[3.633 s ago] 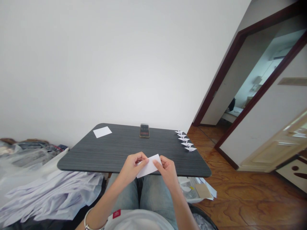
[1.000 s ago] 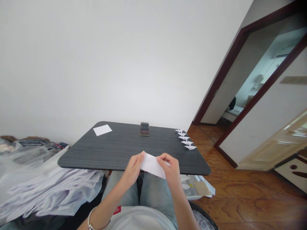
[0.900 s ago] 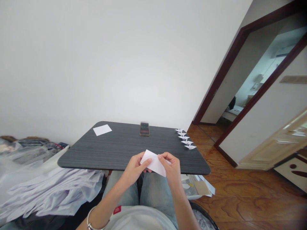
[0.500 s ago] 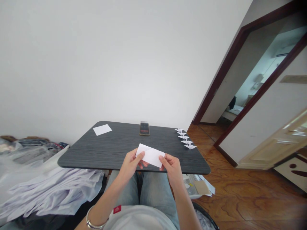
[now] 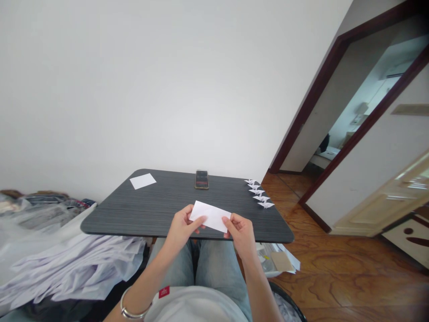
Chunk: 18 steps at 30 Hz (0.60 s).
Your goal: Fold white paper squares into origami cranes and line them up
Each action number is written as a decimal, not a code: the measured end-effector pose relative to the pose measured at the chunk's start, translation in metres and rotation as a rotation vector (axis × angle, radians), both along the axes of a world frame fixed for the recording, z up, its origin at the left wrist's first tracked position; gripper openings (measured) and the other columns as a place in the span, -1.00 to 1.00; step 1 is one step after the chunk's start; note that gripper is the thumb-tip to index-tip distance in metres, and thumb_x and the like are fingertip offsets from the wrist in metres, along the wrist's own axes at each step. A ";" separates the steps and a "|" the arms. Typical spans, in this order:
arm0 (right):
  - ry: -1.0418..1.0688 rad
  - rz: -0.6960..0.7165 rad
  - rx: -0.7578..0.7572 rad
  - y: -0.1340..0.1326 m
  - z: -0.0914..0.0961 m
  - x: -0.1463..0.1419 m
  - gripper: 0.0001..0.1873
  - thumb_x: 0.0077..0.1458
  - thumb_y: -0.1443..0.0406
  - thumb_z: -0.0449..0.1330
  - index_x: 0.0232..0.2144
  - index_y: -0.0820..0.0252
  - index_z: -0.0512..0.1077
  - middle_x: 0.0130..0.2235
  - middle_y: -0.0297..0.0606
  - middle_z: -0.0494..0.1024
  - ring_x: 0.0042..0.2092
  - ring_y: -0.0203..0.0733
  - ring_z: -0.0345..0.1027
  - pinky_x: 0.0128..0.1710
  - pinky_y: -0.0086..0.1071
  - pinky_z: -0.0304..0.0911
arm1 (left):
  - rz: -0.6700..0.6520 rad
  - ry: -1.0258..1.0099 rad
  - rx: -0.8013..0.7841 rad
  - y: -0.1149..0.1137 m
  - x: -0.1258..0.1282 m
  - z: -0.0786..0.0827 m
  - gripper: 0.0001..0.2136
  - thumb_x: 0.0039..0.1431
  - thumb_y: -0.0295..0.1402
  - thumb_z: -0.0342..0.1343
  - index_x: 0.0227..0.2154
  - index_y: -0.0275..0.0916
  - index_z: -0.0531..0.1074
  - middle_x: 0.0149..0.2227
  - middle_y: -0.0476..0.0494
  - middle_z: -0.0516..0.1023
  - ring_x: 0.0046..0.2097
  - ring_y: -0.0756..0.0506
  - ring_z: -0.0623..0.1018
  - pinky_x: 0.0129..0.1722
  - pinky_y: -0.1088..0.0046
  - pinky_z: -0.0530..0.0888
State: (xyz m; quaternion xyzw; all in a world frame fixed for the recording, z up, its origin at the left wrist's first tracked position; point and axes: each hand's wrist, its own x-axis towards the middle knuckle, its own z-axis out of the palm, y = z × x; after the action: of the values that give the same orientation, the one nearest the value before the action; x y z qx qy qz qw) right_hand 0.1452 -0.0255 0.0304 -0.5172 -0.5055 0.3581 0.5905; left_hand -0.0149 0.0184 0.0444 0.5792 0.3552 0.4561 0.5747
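Note:
I hold a folded white paper [image 5: 210,214] just above the near edge of the dark table [image 5: 161,210]. My left hand [image 5: 180,228] pinches its left end, thumb on top. Its right end is pinched by my right hand [image 5: 240,229]. The paper is a flat oblong, tilted slightly down to the right. Both hands hover over my lap in blue jeans.
On the table are a white sheet [image 5: 143,180] at the far left, a phone [image 5: 201,179] standing at the back, and several folded paper cranes [image 5: 258,195] along the right edge. Piled white paper [image 5: 67,268] lies at my left; papers and a bin sit at my right.
The paper was tilted and turned between my hands, then lifted a little and levelled out; both hands shifted their pinch to its two ends.

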 end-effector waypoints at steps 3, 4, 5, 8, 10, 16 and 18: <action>-0.014 0.010 -0.010 0.000 0.001 -0.001 -0.65 -0.03 0.15 0.15 -0.70 0.20 0.19 -0.75 -0.44 0.28 -0.68 -0.38 0.16 -0.64 -0.52 0.03 | 0.005 0.024 -0.003 -0.002 0.002 0.001 -0.68 -0.17 -0.31 0.23 -0.33 -0.34 0.36 -0.46 -0.05 0.48 -0.52 0.01 0.47 -0.62 0.59 0.36; -0.018 0.012 -0.013 0.000 0.001 -0.001 -0.65 -0.03 0.16 0.15 -0.69 0.20 0.19 -0.75 -0.44 0.28 -0.68 -0.38 0.16 -0.64 -0.52 0.03 | 0.001 0.020 0.004 -0.002 0.003 0.001 -0.69 -0.15 -0.31 0.21 -0.32 -0.35 0.36 -0.47 -0.06 0.49 -0.52 0.01 0.47 -0.61 0.59 0.37; -0.020 0.012 -0.015 0.000 0.001 -0.001 -0.65 -0.03 0.16 0.15 -0.69 0.20 0.18 -0.75 -0.44 0.27 -0.67 -0.38 0.15 -0.64 -0.51 0.03 | -0.003 0.011 0.013 -0.002 0.003 0.000 -0.71 -0.12 -0.30 0.19 -0.33 -0.36 0.36 -0.48 -0.07 0.48 -0.53 0.02 0.46 -0.61 0.59 0.37; -0.001 0.032 -0.014 0.000 0.001 -0.002 -0.65 -0.04 0.15 0.15 -0.69 0.20 0.20 -0.72 -0.44 0.27 -0.66 -0.38 0.13 -0.64 -0.50 0.04 | -0.020 -0.011 0.027 0.000 0.003 -0.002 -0.74 -0.06 -0.27 0.14 -0.36 -0.38 0.37 -0.50 -0.07 0.47 -0.54 0.03 0.45 -0.60 0.58 0.36; 0.023 0.054 -0.002 0.000 0.003 -0.002 -0.68 -0.05 0.15 0.16 -0.67 0.22 0.23 -0.69 -0.44 0.26 -0.64 -0.39 0.10 -0.64 -0.51 0.02 | -0.042 -0.015 0.025 0.001 0.002 -0.003 -0.75 -0.03 -0.25 0.12 -0.39 -0.38 0.37 -0.53 -0.07 0.46 -0.55 0.03 0.44 -0.60 0.59 0.36; 0.067 0.028 0.036 0.004 0.005 -0.003 -0.69 -0.06 0.13 0.15 -0.64 0.22 0.27 -0.68 -0.46 0.20 -0.62 -0.40 0.01 -0.64 -0.50 -0.08 | -0.086 -0.007 0.031 0.001 0.003 -0.005 -0.69 0.02 -0.14 0.04 -0.46 -0.37 0.39 -0.61 -0.07 0.46 -0.57 0.01 0.45 -0.61 0.57 0.35; 0.075 -0.018 0.054 0.005 0.003 -0.003 -0.68 -0.06 0.12 0.15 -0.65 0.22 0.25 -0.67 -0.46 0.17 -0.62 -0.40 -0.02 -0.63 -0.50 -0.11 | -0.079 -0.011 0.037 0.000 0.004 -0.006 -0.65 0.05 -0.11 -0.01 -0.46 -0.37 0.40 -0.63 -0.07 0.45 -0.57 0.00 0.45 -0.60 0.56 0.36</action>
State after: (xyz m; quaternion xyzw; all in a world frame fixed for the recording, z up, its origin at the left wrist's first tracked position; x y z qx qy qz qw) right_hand 0.1418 -0.0203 0.0333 -0.4920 -0.4877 0.3581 0.6260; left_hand -0.0106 0.0180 0.0387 0.6007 0.3204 0.4428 0.5835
